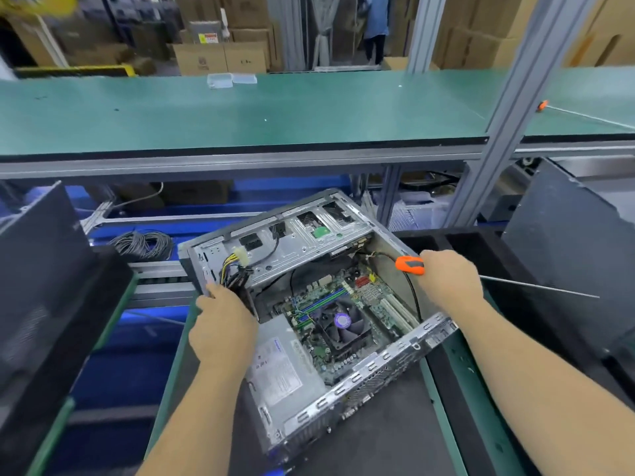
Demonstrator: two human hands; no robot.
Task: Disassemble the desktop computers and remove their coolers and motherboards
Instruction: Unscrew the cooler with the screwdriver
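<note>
Both forearms reach in from the near edge toward an open desktop case (343, 379) lying on its side, skewed, on the dark mat of the green-edged workbench (450, 400). Its side panel is already off, so the inside is in plain view. The left hand (223, 324) is curled over the case's left wall, next to a bundle of yellow and black power cables (237, 269). The right hand (450, 280) is closed round an orange-handled screwdriver (409, 265), its long shaft pointing out to the right, and it sits at the case's far right wall.

By my reckoning the job is only just opened up. The cooler (343, 324), with its purple-labelled fan, sits bolted on the motherboard (347, 304) in the middle of the chassis, memory sticks in their slots beside it. The power supply (278, 365) fills the near left corner. Nothing inside looks to be out yet: cables to unplug, cooler screws, then the board screws.

Dark panels stand at left and right. A coil of grey cable (144, 243) lies to the far left, and a long green table (240, 111) runs across behind, with cardboard boxes (220, 58) beyond it.
</note>
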